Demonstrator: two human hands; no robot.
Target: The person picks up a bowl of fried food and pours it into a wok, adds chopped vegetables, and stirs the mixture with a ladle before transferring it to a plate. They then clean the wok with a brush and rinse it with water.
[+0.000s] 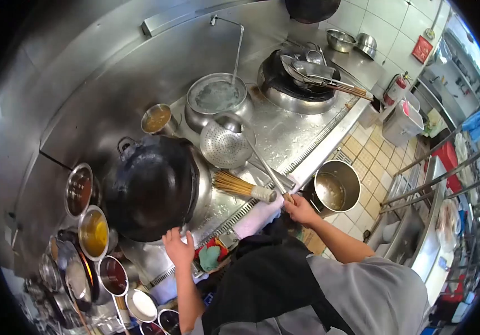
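My right hand (300, 211) is closed round the wooden end of a long-handled ladle (271, 173). The ladle's bowl overlaps a round perforated skimmer (223, 148), which lies beside the water pot. At the near rim of a large dark wok (150, 190) is my left hand (178, 245), its fingers stretched out and apart. The wok sits on the range and looks bare inside. Between the wok and my right hand lies a bamboo brush (243, 184). A white cloth (254, 218) is draped along the range's front edge.
Water runs from a spout into a round pot (215, 97). A second wok (298, 78) holds several utensils. Metal containers with yellow liquid (94, 233), red sauce (113, 276) and white contents (142, 304) stand at left. A tall stockpot (338, 187) is right of my right hand.
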